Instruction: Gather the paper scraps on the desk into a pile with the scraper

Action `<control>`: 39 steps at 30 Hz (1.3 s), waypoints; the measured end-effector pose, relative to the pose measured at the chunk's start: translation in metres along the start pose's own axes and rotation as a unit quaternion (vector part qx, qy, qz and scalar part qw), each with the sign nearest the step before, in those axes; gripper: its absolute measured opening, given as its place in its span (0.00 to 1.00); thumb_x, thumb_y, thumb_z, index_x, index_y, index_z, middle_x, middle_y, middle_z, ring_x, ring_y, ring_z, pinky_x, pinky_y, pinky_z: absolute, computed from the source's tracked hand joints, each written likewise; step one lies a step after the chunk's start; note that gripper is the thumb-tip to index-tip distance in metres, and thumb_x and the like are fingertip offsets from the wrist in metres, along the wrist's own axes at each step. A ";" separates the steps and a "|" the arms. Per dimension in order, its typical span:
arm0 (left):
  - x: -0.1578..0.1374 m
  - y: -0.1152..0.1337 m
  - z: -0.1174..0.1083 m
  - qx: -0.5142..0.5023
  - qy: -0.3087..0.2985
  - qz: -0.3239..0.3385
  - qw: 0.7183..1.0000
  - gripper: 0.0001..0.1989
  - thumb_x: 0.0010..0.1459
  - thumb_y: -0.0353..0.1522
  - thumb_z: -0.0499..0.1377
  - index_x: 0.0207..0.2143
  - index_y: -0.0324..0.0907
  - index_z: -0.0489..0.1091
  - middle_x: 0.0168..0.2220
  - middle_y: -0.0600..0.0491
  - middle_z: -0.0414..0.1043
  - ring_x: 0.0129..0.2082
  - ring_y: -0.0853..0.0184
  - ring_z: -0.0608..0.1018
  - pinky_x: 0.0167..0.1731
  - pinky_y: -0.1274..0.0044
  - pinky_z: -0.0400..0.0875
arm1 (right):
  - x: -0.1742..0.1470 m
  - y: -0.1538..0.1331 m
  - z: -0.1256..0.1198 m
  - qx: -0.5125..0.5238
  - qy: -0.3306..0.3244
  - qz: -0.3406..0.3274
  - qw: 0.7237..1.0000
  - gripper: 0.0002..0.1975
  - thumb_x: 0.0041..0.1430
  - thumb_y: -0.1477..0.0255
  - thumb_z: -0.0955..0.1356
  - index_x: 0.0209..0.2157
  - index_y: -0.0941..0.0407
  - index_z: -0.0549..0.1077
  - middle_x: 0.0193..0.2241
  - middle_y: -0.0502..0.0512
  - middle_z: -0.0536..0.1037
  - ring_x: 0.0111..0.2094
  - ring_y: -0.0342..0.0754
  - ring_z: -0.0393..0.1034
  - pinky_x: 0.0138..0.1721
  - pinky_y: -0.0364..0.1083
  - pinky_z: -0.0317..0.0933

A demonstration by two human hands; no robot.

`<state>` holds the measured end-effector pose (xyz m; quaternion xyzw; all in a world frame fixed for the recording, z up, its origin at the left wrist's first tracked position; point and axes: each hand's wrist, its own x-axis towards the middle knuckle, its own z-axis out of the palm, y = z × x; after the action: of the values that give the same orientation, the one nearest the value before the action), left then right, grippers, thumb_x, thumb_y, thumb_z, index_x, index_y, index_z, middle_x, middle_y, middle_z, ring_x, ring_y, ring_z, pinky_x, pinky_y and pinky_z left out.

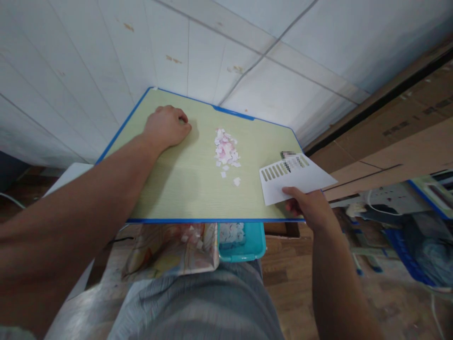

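My left hand (166, 126) rests on the far left part of the pale green tabletop (184, 189), its fingers curled under. Whatever it may hold is hidden. To its right lies a loose pile of small white and pinkish paper scraps (226, 147), with a few single pieces nearer the front edge. My right hand (302, 203) pinches the near edge of a white card (283, 186) with a row of cut-out slots, thumb on top. The card is held over the right end of the table. A small dark-and-pale item (287, 155), blurred out, shows at the card's far edge.
Below the front edge are a turquoise basket (247, 256) with white pieces in it and a patterned bag (166, 255) holding scraps. A white panelled wall (170, 42) stands behind the table. Cardboard boxes (399, 127) line the right side.
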<state>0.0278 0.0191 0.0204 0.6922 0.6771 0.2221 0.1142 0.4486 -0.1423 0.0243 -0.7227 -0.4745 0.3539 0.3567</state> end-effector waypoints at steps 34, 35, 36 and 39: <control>0.016 -0.001 0.024 -0.059 0.052 0.014 0.997 0.15 0.68 0.39 0.65 0.53 0.50 0.88 0.60 0.46 0.86 0.69 0.43 0.78 0.68 0.50 0.74 | -0.132 -0.089 0.192 -0.549 -0.459 -0.282 0.639 0.23 0.79 0.83 0.65 0.67 0.62 0.84 0.59 0.74 0.92 0.55 0.64 0.92 0.54 0.56 0.83; 0.015 0.001 0.023 -0.056 0.050 0.015 0.997 0.15 0.68 0.37 0.65 0.52 0.48 0.88 0.61 0.45 0.86 0.70 0.41 0.79 0.69 0.50 0.75 | -0.133 -0.087 0.196 -0.563 -0.450 -0.272 0.638 0.24 0.80 0.83 0.65 0.68 0.61 0.83 0.58 0.74 0.92 0.55 0.64 0.93 0.53 0.55 0.83; 0.014 0.002 0.021 -0.054 0.055 0.012 0.997 0.14 0.68 0.35 0.65 0.52 0.47 0.88 0.62 0.44 0.86 0.71 0.40 0.80 0.69 0.50 0.76 | -0.134 -0.085 0.199 -0.572 -0.442 -0.268 0.637 0.24 0.81 0.83 0.64 0.69 0.60 0.83 0.58 0.73 0.92 0.55 0.64 0.93 0.52 0.54 0.83; 0.011 0.009 0.017 -0.070 0.079 0.016 0.994 0.14 0.67 0.31 0.65 0.51 0.42 0.87 0.59 0.45 0.86 0.72 0.38 0.82 0.70 0.48 0.77 | -0.132 -0.081 0.207 -0.587 -0.427 -0.259 0.637 0.24 0.82 0.82 0.64 0.71 0.61 0.82 0.60 0.73 0.92 0.58 0.63 0.92 0.55 0.53 0.83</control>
<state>0.0433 0.0317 0.0118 0.6738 0.6553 0.3248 0.1049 0.1984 -0.2052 0.0139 -0.3962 -0.8496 0.1627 -0.3079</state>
